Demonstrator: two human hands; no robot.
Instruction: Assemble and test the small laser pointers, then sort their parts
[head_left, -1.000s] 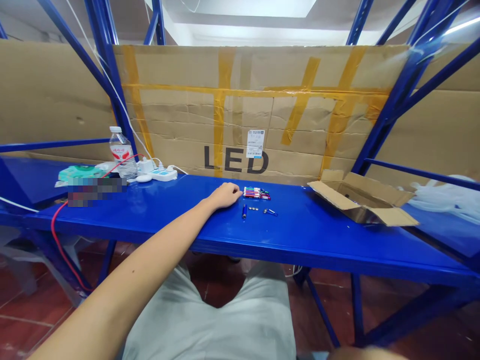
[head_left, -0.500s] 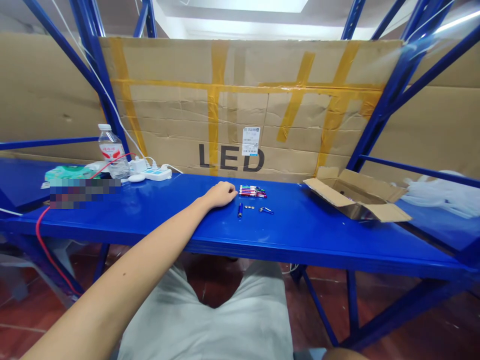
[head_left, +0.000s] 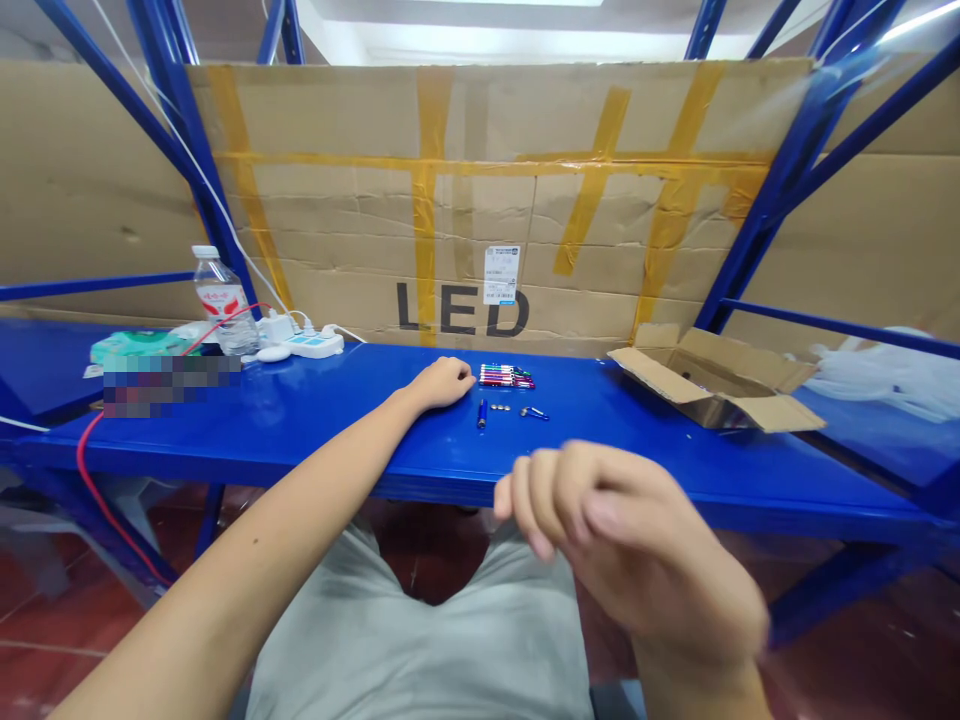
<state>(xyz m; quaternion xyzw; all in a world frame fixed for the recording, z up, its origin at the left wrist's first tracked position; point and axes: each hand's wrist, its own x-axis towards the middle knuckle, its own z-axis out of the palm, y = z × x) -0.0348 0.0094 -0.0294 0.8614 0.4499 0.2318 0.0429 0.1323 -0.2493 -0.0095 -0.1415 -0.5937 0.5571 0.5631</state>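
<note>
My left hand (head_left: 444, 382) rests on the blue tabletop with its fingers curled in. Its knuckles are beside a row of slim, shiny tubes (head_left: 507, 376) in several colours; I cannot tell whether they touch. Just in front of the row, a short blue metal tube (head_left: 482, 414) lies lengthwise. Small round silver discs (head_left: 500, 408), like button cells, sit beside it, with a small blue part (head_left: 535, 413) farther right. My right hand (head_left: 592, 520), somewhat blurred, is raised over the table's front edge. Its fingers are loosely curled, and nothing shows in them.
An open cardboard box (head_left: 720, 380) stands on the right, with white plastic bags (head_left: 885, 375) beyond it. At the left are a water bottle (head_left: 225, 300), a power strip (head_left: 311, 345) and a green packet (head_left: 139, 348). A large cardboard sheet (head_left: 337, 230) backs the table (head_left: 300, 420).
My right hand has come up into view from below at the right. My left hand and the small parts stay where they were; the view has shifted slightly.
</note>
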